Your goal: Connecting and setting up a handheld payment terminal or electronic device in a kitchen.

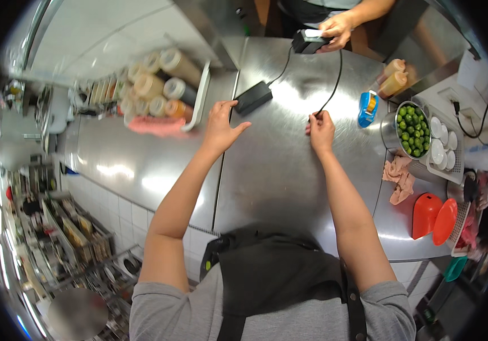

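Observation:
A black power adapter (pixel 254 98) lies on the steel counter (pixel 272 182), a thin cord running from its far end toward a small black boxy device (pixel 306 42). My left hand (pixel 219 128) is at the adapter's near left end, thumb spread away from the fingers and nothing gripped. The fingertips touch the adapter or lie right beside it; I cannot tell which. My right hand (pixel 322 132) pinches a black cable (pixel 335 85), which runs up to the same device. A co-worker's hand (pixel 338 31) holds that device at the far edge, with something white on top.
To the left is a white tray (pixel 203 96) of squeeze bottles, with a pink cloth (pixel 156 125). On the right are a blue tape dispenser (pixel 368 109), sauce bottles (pixel 393 84), a bowl (pixel 389 132) of green limes, small white dishes (pixel 437 149), a cloth (pixel 398 179) and a red container (pixel 426 215).

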`<action>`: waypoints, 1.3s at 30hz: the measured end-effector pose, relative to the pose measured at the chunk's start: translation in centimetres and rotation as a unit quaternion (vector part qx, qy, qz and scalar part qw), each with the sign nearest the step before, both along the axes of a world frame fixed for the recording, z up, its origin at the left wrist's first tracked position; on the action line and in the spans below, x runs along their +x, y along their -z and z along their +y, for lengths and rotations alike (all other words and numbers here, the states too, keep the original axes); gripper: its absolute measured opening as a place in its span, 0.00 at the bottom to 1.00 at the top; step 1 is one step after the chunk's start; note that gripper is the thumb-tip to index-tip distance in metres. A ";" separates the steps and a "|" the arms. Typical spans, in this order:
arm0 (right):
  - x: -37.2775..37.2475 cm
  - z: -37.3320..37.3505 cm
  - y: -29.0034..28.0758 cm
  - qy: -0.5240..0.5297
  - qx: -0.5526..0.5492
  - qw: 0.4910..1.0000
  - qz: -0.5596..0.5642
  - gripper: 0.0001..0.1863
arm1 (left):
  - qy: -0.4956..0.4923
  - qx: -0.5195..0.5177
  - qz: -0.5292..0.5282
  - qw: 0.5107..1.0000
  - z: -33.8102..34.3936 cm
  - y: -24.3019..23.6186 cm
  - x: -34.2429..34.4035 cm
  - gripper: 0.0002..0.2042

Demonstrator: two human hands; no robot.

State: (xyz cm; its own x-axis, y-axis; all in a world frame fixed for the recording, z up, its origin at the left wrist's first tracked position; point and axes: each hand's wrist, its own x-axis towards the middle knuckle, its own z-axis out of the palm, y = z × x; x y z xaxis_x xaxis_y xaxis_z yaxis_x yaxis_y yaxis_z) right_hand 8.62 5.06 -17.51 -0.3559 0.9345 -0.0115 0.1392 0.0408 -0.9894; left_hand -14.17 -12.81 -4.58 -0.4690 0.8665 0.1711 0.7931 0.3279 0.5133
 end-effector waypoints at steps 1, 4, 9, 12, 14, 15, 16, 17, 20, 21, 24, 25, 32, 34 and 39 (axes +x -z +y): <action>0.1 0.0 -0.2 0.006 -0.007 1.000 -0.007 0.06 | 0.017 0.000 0.005 1.000 2.8 0.3 -0.2 0.31; -0.7 -0.7 -2.2 0.023 -0.015 1.000 -0.008 0.06 | 0.016 0.065 0.032 0.997 9.4 -0.7 0.4 0.42; -0.5 -0.6 -1.9 0.031 0.030 0.999 -0.028 0.07 | 0.007 0.022 0.034 0.999 18.3 -2.3 2.1 0.58; 0.0 -0.1 -0.9 0.039 0.082 0.994 -0.062 0.07 | -0.048 -0.061 -0.242 0.967 21.3 -3.4 3.1 0.63; -0.6 -0.4 -0.6 0.033 0.047 0.997 -0.047 0.08 | -0.073 -0.009 -0.431 0.899 21.8 -2.6 0.7 0.63; -0.7 -0.4 -0.6 0.025 0.058 0.997 -0.045 0.08 | -0.029 0.017 -0.351 0.936 21.6 -2.0 -0.1 0.63; -0.6 -0.2 -0.5 0.020 0.070 0.996 -0.044 0.08 | 0.018 0.043 -0.269 0.962 21.7 -2.1 -0.1 0.62; -0.4 -0.2 -0.4 0.015 0.064 0.997 -0.048 0.08 | 0.059 0.046 -0.121 0.990 21.3 -2.1 -0.1 0.58; -0.3 -0.2 -0.4 0.015 0.093 0.994 -0.061 0.08 | 0.146 0.119 0.067 0.980 21.2 -2.4 -0.3 0.54; -0.3 -0.2 -0.4 0.017 0.092 0.994 -0.061 0.08 | 0.147 0.117 0.067 0.980 21.3 -2.4 -0.2 0.54; -0.1 -0.2 -0.4 0.012 0.104 0.992 -0.075 0.08 | 0.157 0.105 0.132 0.973 21.3 -3.3 1.1 0.49; -0.1 -0.2 -0.4 0.011 0.106 0.992 -0.074 0.08 | 0.150 0.087 0.167 0.971 21.4 -3.6 1.9 0.48; -0.4 -0.4 -0.5 0.006 0.111 0.991 -0.073 0.08 | 0.058 0.089 0.216 0.971 20.5 -2.0 2.3 0.40; -0.4 -0.3 -0.4 0.006 0.112 0.991 -0.075 0.08 | 0.044 0.108 0.225 0.967 19.4 -2.1 2.2 0.39; -0.3 -0.3 -0.4 0.016 0.126 0.989 -0.074 0.08 | 0.020 0.062 0.208 0.976 16.5 -2.3 0.8 0.39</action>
State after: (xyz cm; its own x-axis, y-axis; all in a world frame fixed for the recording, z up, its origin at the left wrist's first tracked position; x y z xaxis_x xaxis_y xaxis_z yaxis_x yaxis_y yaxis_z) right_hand 8.31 4.80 -17.11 -0.3382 0.9250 0.1734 0.2875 0.2770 -0.9169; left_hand -13.33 3.68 -2.31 -0.3032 0.8430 0.4443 0.9521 0.2482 0.1787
